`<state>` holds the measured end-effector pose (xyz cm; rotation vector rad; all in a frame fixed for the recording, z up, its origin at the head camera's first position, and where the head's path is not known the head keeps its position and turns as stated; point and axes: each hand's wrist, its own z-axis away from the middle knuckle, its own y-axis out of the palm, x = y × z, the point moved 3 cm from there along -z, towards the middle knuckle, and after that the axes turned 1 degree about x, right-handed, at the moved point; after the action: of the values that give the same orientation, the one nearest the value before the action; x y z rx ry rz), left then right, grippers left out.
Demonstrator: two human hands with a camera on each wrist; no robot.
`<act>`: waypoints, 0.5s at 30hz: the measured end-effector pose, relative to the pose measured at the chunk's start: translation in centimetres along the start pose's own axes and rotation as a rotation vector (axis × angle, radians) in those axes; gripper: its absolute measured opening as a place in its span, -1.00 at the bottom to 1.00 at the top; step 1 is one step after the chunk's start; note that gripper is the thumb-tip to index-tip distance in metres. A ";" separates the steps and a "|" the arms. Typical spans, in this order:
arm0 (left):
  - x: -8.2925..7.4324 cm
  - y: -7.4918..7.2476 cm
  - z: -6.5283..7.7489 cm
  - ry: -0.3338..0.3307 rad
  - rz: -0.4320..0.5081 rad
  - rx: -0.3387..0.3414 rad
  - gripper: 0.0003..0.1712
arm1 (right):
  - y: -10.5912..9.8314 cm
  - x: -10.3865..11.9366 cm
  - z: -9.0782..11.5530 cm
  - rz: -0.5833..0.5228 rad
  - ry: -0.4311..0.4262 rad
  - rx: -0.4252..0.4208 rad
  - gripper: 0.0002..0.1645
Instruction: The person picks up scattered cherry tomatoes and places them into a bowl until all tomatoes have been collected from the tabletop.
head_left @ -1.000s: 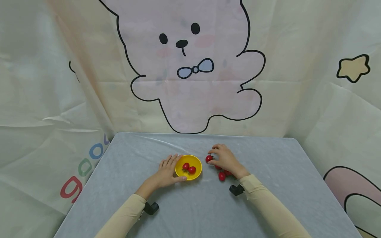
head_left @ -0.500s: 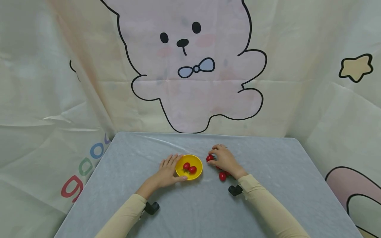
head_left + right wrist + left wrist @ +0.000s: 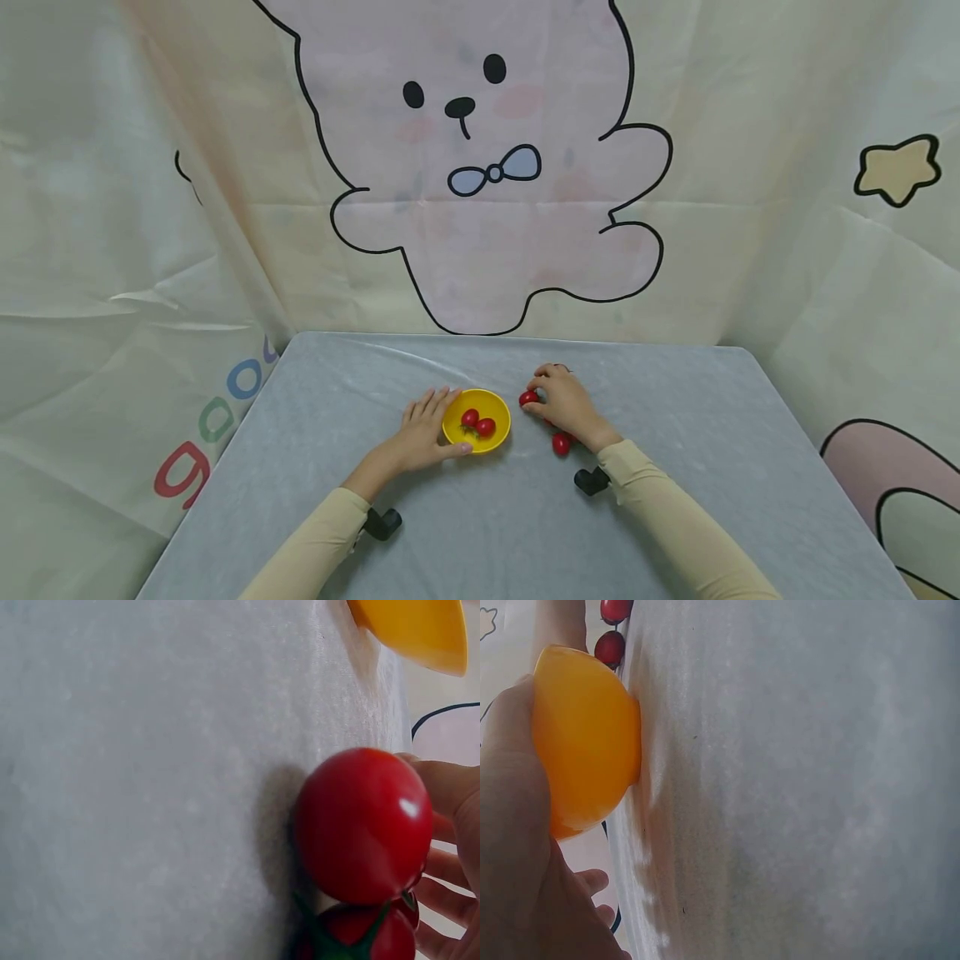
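The left hand [image 3: 420,437] holds a small yellow bowl [image 3: 491,405] at its left side, thumb at the near rim and fingers at the far rim. Two red cherry tomatoes [image 3: 486,427] with green stems lie inside it. Right of the bowl, the right hand [image 3: 566,406] pinches a cherry tomato [image 3: 528,399] between thumb and fingers, low over the table. Beneath that wrist lies another tomato [image 3: 561,444], with more partly hidden by the hand. The right wrist view shows a large red tomato [image 3: 364,825] close up, above one with a green calyx [image 3: 356,937].
A grey-blue cloth [image 3: 480,533] covers the table. Behind it hangs a pale curtain [image 3: 720,167] printed with a bear. Each wrist wears a black camera mount, the left one [image 3: 382,525] just above the cloth.
The right hand has shifted very slightly and keeps its pinch on the cherry tomato. The left hand and the bowl stay in place. The head view has shifted a little.
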<state>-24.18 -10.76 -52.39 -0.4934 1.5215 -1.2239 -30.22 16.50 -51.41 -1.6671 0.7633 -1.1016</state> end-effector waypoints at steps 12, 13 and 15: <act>-0.2 -0.1 -0.1 -0.011 -0.002 0.006 0.19 | -1.7 0.9 -0.4 -0.051 0.002 -0.043 -0.61; -0.2 -0.1 -0.1 -0.014 -0.003 0.007 0.20 | -1.8 1.0 -0.4 -0.053 -0.002 -0.045 -0.61; -0.1 -0.1 -0.1 -0.013 -0.007 0.003 0.19 | -2.1 1.4 -0.4 -0.051 -0.012 -0.047 -0.62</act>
<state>-24.25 -10.63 -52.28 -0.5039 1.5075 -1.2258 -30.05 15.87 -48.90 -1.7402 0.7475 -1.1154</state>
